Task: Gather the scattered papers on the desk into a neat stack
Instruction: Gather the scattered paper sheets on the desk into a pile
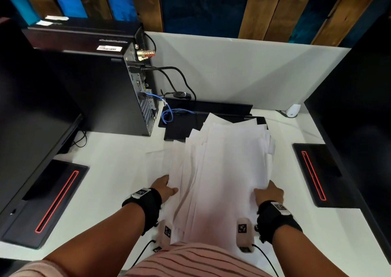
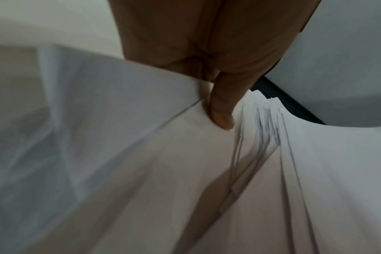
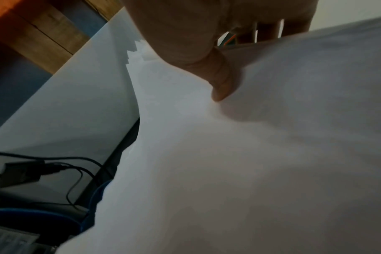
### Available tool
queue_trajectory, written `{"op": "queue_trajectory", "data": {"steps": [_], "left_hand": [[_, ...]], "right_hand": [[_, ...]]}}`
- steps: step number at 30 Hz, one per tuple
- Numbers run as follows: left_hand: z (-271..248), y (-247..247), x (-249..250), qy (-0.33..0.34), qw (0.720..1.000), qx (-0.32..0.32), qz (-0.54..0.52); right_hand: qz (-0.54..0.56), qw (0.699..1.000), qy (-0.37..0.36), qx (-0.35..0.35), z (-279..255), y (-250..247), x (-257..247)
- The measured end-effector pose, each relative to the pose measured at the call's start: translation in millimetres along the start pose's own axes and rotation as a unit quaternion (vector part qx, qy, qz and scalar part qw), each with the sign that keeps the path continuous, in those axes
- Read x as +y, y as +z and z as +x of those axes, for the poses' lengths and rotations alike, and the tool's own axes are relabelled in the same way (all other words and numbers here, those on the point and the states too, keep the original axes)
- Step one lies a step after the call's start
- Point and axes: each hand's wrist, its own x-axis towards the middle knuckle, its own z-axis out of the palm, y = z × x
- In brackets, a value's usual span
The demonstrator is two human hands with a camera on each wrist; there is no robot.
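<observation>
1. You hold the papers [image 1: 222, 166] as one loose bundle over the middle of the white table [image 1: 118, 160], in front of your body, with the far end reaching over the black monitor base [image 1: 182, 126].
2. Your left hand [image 1: 164, 189] has its grip clamped on the left edge: the left wrist view shows the thumb [image 2: 221, 110] pressed on top of the sheets. The fingers are hidden below.
3. Your right hand [image 1: 269, 193] is clamped on the right edge the same way, with its thumb [image 3: 222, 82] lying on the top sheet.
4. The bundle is not square yet. Sheets fan out along the left side, and the far corners step out unevenly.
5. To do this step well, I judge you should loosen both grips a little, tip the bundle upright and tap its long edge on the table, so the sheets slide level.
6. Then turn it and tap the short edge too.
7. Keep your thumbs light. A tight pinch locks the sheets where they are and may crease them.
8. One pale sheet [image 1: 156, 160] seems to lie flat on the table to the left of the bundle; slip it in before squaring.
9. Keep clear of the blue cable [image 1: 167, 111] by the computer tower [image 1: 101, 82].
</observation>
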Motion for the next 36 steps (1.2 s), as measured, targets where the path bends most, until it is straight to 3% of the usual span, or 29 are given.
{"op": "queue_trajectory", "data": {"steps": [3, 8, 15, 23, 28, 30, 32, 36], "left_hand": [[1.3, 2.5, 2.1, -0.006, 1.0, 0.008, 0.004], [2.2, 4.0, 4.0, 0.001, 0.999, 0.039, 0.002], [5.2, -3.5, 2.9, 0.013, 0.995, 0.096, -0.033], [3.3, -15.4, -5.5, -0.007, 0.99, 0.136, -0.041], [-0.5, -24.1, -10.9, -0.001, 0.992, 0.121, -0.022], [-2.6, -24.1, -10.5, 0.004, 0.995, 0.1, -0.002], [-5.2, -23.9, -9.1, 0.007, 0.997, 0.076, 0.017], [-8.2, -26.2, -9.0, 0.009, 0.998, 0.035, 0.06]], "right_hand": [[0.129, 0.989, -0.044, -0.055, -0.9, -1.8, 3.6], [0.183, 0.979, -0.074, -0.053, -7.9, -1.9, 11.5], [0.311, 0.95, -0.022, 0.006, -10.2, -14.5, 18.0], [0.238, 0.967, 0.085, 0.002, 2.5, -15.5, 32.7], [0.248, 0.962, 0.111, -0.026, 7.3, -13.4, 28.2], [0.156, 0.982, 0.099, -0.029, 11.1, -10.5, 28.2], [0.335, 0.928, 0.158, -0.038, 16.6, -2.9, 21.2], [0.318, 0.939, 0.078, -0.108, 23.6, 16.8, 30.8]]}}
